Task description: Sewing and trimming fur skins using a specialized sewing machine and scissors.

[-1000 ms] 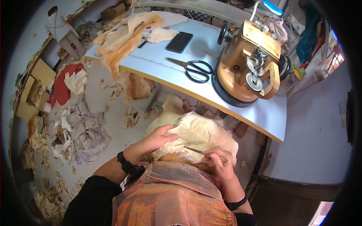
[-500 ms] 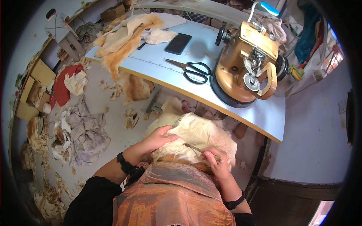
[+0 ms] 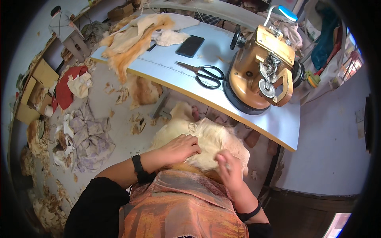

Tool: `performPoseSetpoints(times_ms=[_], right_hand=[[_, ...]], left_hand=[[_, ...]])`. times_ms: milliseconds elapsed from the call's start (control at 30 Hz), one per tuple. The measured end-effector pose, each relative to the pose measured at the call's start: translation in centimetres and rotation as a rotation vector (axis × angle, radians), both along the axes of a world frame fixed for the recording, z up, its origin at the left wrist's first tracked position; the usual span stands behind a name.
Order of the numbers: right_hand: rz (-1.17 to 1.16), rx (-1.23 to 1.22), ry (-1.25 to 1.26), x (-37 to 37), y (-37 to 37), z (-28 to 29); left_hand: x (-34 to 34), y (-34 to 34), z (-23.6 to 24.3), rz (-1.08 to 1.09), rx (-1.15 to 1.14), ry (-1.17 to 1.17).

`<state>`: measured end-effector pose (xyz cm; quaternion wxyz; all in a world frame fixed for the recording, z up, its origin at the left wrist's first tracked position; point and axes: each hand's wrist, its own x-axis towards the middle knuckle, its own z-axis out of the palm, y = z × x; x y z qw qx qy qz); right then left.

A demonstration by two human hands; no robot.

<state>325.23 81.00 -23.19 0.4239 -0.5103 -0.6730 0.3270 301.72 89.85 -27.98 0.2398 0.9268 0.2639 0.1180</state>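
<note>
Hide (image 3: 214,137): pale, under our left hand (image 3: 180,150); fingers curled onto it, pinch uncertain. Right hand (image 3: 231,168): half-curled, blurred over the hide; we cannot tell its grasp. Handling, we judge: hold it evenly taut, fingertips light. Table (image 3: 278,126): pale blue, beyond our hands; scissors (image 3: 197,70), phone (image 3: 190,47), sewing machine (image 3: 247,85). Floor (image 3: 125,148): left of our left hand, scraps (image 3: 138,123) strewn.
</note>
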Motion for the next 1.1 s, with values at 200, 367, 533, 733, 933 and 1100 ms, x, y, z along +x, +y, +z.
performPoseSetpoints(times_ms=[200,367,533,733,933,1100], right_hand=[[0.064,0.061,-0.289,-3.3,1.2,1.5],[0.001,-0.047,-0.594,-2.1,1.7,-1.0],[-0.042,-0.165,-0.799,-1.5,2.1,-5.4],[0.016,-0.174,-0.617,-0.5,2.2,-4.2],[-0.029,-0.159,-0.454,0.5,1.2,-1.8],[-0.051,-0.173,-0.450,1.1,0.3,-0.7]], left_hand=[[0.2,0.7,-0.4,0.026,-0.016,-0.036],[-0.4,1.1,-2.5,0.033,-0.080,-0.144],[-0.4,1.7,-4.8,0.108,-0.245,-0.295],[-1.5,2.8,-5.4,0.051,-0.261,-0.167],[-0.8,3.1,-4.3,0.093,0.023,-0.224],[0.2,2.0,-0.1,0.103,-0.252,-0.181]])
